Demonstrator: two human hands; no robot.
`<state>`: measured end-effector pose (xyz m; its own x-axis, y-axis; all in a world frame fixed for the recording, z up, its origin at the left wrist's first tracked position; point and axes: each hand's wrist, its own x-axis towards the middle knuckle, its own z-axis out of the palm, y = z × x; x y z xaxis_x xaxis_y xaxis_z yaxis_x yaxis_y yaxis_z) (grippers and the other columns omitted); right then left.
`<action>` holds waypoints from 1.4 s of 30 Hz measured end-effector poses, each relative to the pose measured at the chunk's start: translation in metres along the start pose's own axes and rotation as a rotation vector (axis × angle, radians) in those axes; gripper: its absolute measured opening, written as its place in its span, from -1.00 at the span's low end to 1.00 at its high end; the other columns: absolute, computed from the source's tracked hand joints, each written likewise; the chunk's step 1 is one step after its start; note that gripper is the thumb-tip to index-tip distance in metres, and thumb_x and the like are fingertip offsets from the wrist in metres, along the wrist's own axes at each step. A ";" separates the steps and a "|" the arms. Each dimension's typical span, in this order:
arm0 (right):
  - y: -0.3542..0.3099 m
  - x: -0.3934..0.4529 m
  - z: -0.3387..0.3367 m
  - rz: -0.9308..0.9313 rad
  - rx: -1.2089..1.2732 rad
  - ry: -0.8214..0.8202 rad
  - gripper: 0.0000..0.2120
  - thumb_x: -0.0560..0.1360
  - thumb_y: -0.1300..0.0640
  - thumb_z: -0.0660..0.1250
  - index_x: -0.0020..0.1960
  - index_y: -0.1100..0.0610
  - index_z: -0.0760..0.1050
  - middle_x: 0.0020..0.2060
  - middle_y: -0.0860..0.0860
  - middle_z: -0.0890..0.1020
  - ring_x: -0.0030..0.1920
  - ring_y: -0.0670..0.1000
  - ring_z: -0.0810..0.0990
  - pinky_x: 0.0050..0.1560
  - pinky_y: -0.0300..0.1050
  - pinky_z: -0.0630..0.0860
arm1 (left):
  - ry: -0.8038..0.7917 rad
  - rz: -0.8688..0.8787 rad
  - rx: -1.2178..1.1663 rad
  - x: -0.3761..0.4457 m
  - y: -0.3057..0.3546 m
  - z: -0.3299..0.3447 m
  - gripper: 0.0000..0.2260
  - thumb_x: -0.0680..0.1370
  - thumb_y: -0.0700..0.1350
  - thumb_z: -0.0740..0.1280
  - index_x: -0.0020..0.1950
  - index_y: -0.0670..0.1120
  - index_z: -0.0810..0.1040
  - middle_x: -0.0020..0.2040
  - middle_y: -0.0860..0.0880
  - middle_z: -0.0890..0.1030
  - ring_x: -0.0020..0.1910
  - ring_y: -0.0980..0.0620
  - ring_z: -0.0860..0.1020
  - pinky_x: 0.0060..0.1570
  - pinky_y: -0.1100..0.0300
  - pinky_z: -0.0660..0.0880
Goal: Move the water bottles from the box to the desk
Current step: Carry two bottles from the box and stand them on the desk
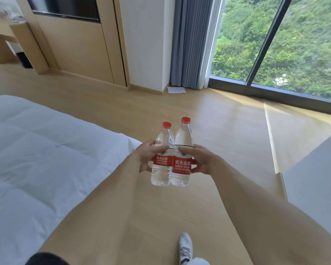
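Observation:
Two clear water bottles with red caps and red labels are held upright side by side in front of me, above the floor. My left hand (143, 156) grips the left bottle (161, 175) around its label. My right hand (201, 162) grips the right bottle (182, 176) the same way. The two bottles touch each other. A wooden desk (0, 38) stands far off at the upper left. No box is in view.
A bed with a white duvet (36, 159) fills the left side. A white surface (317, 178) juts in at the right. Wooden floor (208, 121) stretches ahead to a wood-panelled wall, a grey curtain (191, 41), a big window (287, 39). A sheet of paper (176, 90) lies by the curtain.

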<state>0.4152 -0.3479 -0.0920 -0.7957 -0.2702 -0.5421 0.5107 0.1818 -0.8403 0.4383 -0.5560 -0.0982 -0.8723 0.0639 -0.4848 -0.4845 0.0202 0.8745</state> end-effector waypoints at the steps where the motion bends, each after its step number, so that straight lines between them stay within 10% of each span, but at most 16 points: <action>1: -0.009 0.014 -0.010 -0.004 -0.003 -0.014 -0.69 0.50 0.05 0.47 0.22 0.08 0.56 0.02 0.08 0.72 0.04 0.13 0.69 0.11 0.23 0.61 | 0.022 0.000 -0.008 0.014 0.009 0.003 -0.55 0.47 0.06 0.53 0.28 -0.02 0.51 0.05 -0.09 0.69 0.08 -0.12 0.66 0.07 -0.32 0.57; 23: -0.152 0.216 -0.154 0.028 -0.028 -0.054 -0.64 0.48 0.06 0.49 0.23 0.10 0.53 0.01 0.10 0.72 0.04 0.14 0.69 0.11 0.25 0.61 | 0.102 -0.001 -0.054 0.249 0.151 0.044 -0.60 0.46 -0.01 0.54 0.26 0.04 0.55 0.04 -0.11 0.69 0.01 -0.11 0.66 -0.02 -0.35 0.59; 42: -0.334 0.478 -0.115 -0.013 -0.060 -0.022 -0.71 0.51 0.10 0.47 0.19 0.06 0.53 0.04 0.12 0.69 0.03 0.14 0.67 0.15 0.27 0.58 | 0.116 0.017 -0.096 0.495 0.287 -0.113 -0.56 0.45 -0.01 0.56 0.27 0.10 0.52 0.05 -0.11 0.71 0.01 -0.09 0.66 0.04 -0.31 0.59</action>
<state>-0.1738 -0.4289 -0.0695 -0.7945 -0.2938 -0.5314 0.4793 0.2340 -0.8459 -0.1399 -0.6316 -0.0883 -0.8796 -0.0527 -0.4728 -0.4685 -0.0761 0.8802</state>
